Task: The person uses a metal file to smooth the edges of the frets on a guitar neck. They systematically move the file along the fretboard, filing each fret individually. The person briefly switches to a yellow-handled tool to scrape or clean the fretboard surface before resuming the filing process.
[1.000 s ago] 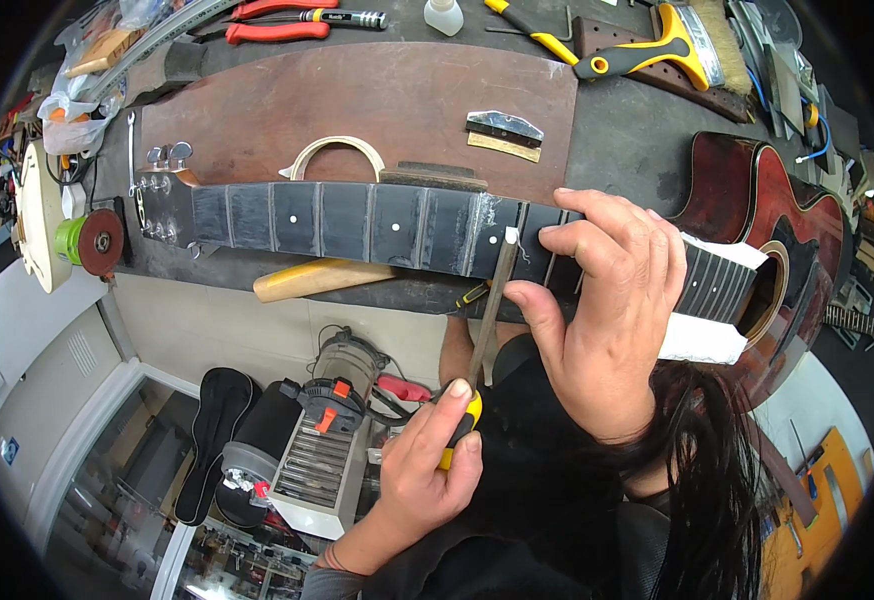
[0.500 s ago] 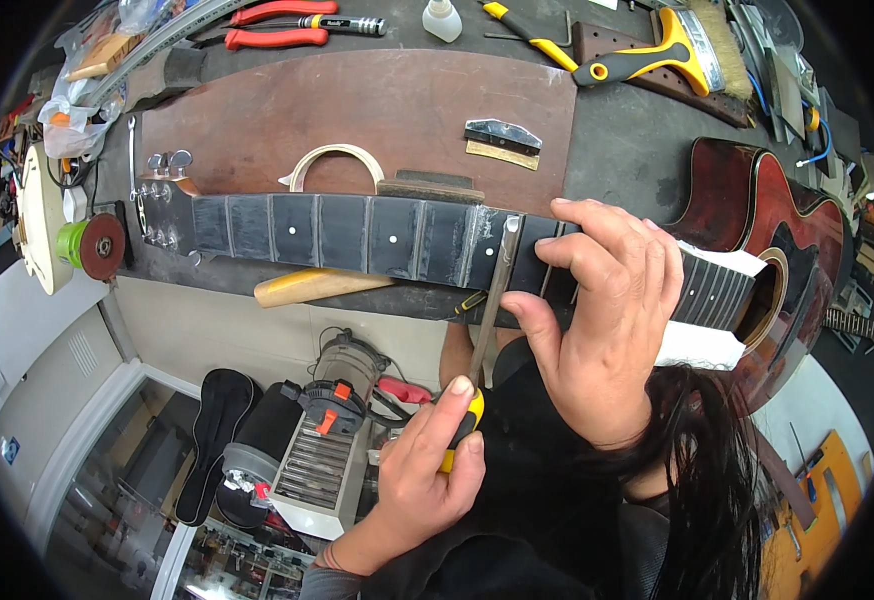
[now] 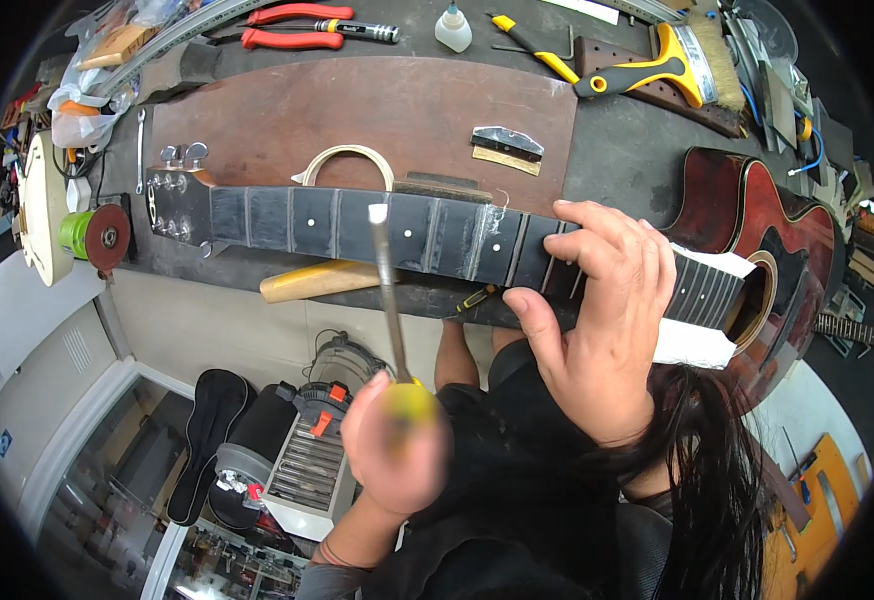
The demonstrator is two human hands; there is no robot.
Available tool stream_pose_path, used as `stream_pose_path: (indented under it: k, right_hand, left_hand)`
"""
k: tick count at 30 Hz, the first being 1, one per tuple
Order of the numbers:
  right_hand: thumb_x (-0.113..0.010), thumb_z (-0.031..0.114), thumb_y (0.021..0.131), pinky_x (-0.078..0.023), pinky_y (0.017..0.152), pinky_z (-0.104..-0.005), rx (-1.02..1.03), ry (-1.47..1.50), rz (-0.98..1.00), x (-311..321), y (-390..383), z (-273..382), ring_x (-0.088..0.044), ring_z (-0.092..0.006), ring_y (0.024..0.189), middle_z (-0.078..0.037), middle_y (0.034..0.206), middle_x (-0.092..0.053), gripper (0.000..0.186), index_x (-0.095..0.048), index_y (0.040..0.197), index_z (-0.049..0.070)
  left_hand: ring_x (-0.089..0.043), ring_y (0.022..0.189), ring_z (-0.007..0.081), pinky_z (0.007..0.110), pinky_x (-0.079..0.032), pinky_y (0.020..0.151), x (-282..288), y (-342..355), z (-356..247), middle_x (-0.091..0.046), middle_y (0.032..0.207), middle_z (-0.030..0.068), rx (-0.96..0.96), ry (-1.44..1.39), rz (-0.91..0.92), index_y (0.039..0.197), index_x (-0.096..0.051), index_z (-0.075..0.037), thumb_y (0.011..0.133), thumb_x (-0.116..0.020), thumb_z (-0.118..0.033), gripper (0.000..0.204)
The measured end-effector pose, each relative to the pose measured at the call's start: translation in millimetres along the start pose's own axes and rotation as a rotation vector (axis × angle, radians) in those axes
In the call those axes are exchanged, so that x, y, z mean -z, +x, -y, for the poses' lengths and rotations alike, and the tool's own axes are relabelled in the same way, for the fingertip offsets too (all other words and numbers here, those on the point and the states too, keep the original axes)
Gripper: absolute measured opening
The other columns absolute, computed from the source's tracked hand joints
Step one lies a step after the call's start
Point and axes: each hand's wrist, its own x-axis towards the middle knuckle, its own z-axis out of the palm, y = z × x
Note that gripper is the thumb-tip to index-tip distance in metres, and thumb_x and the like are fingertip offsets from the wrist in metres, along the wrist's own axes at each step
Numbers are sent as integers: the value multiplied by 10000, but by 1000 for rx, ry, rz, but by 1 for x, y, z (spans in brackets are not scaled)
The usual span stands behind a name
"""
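Note:
My left hand [image 3: 397, 450], partly blurred, is closed on the yellow-and-black handle of a narrow steel tool [image 3: 390, 300]. Its long shank slants upward, and the pale tip overlaps the guitar fretboard [image 3: 357, 225] in the picture; whether it touches, I cannot tell. My right hand [image 3: 602, 310] spans the neck with fingers spread and thumb toward the near edge. The dark fretboard has white dots, and pale residue marks several cross lines. At the left end is the headstock [image 3: 179, 207] with metal tuners; the red guitar body [image 3: 717, 200] lies to the right.
On a brown board [image 3: 427, 95] behind the neck lie a pale ring [image 3: 347, 150] and a dark bridge-like piece [image 3: 508, 145]. Red-handled pliers [image 3: 297, 40], a small bottle [image 3: 452, 30] and a yellow brush [image 3: 657, 65] lie farther back. A wooden handle [image 3: 317, 282] pokes out below the neck.
My left hand has carried the steel tool leftward, away from the line beside my right hand. My right hand stays over the neck. The whole view has shifted slightly.

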Motion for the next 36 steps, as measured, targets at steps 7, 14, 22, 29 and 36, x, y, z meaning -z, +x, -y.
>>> stream_pose_path:
  k: [7, 14, 22, 29, 36]
  right_hand:
    - [-873, 160, 904, -369, 1203, -570, -45, 73, -6, 14, 11, 4, -640, -390, 1291, -164, 1363, -697, 501, -624, 1325, 52]
    - [-874, 172, 883, -237, 1325, -670, -13, -160, 169, 7, 0, 28, -444, -430, 1590, -197, 1733, -448, 840, -554, 1659, 150]
    - [-864, 54, 791, -174, 1339, -686, 19, -66, 53, -6, -52, 36, -436, -424, 1598, -138, 1602, -594, 402, -833, 1172, 180]
    - [-822, -16, 793, -177, 1338, -700, 12, -28, 3, -21, -65, 46, -465, -467, 1569, -128, 1463, -653, 291, -811, 1028, 157]
    - [-842, -4, 754, -203, 1328, -672, 35, 56, -21, -24, -72, 52, -519, -420, 1514, -71, 1397, -697, 349, -816, 1054, 171]
  left_hand:
    - [-617, 605, 158, 263, -526, 564, 17, -1, -5, -678, 977, 203, 92, -86, -165, 1649, -316, 16, 1131, -604, -226, 639]
    - [-618, 596, 177, 279, -546, 575, 33, -19, 10, -678, 981, 210, 60, -67, -211, 1649, -308, 3, 1132, -592, -264, 648]
    - [-619, 599, 181, 281, -554, 581, 50, -34, 29, -679, 998, 216, 52, -49, -216, 1654, -301, -1, 1134, -580, -265, 647]
    - [-629, 612, 167, 278, -563, 592, 55, -43, 40, -688, 1001, 211, 90, -77, -194, 1649, -314, 1, 1133, -582, -246, 632]
    - [-650, 634, 177, 280, -572, 596, 60, -51, 38, -694, 998, 204, 140, -116, -142, 1590, -385, 19, 1131, -632, -307, 615]
